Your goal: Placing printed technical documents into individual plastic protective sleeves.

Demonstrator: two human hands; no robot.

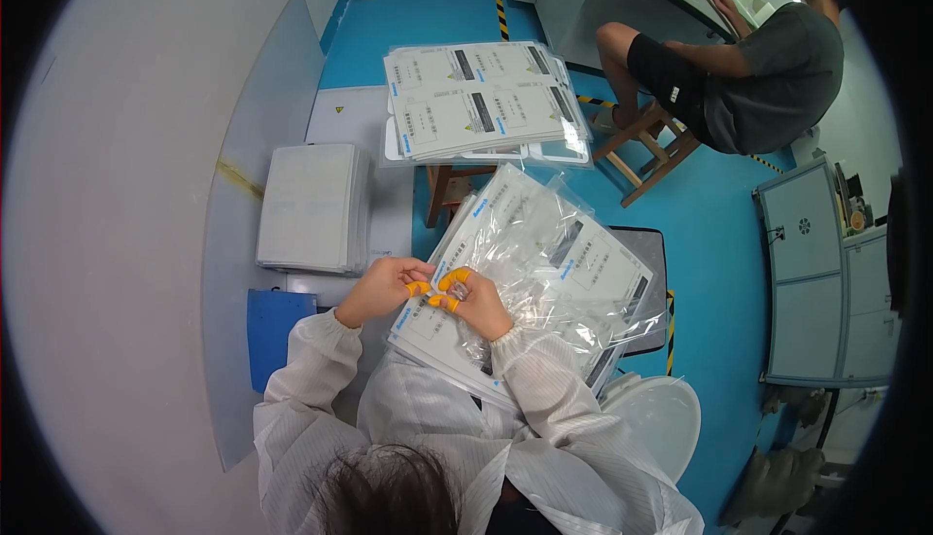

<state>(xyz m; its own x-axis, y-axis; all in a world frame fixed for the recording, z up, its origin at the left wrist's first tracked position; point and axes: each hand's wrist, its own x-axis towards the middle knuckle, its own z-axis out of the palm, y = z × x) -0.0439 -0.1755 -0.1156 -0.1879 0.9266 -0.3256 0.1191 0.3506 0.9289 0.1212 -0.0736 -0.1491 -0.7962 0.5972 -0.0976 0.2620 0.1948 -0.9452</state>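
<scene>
Both my hands meet over a pile of clear plastic bags holding white printed sheets (564,263) that lies on my lap. My left hand (384,287) and my right hand (476,304) wear orange fingertip covers. The fingertips of both hands pinch a small clear thing (457,291) between them, just above the near corner of the pile. I cannot tell what that thing is. My sleeves are white work-coat fabric.
A second pile of bagged printed sheets (481,98) rests on a wooden stool ahead. A stack of white sheets (311,207) sits on the grey table at my left. A blue box (272,326) stands by my left elbow. Another person sits on a wooden stool (651,141) at the upper right. A white stool (666,414) is at my right.
</scene>
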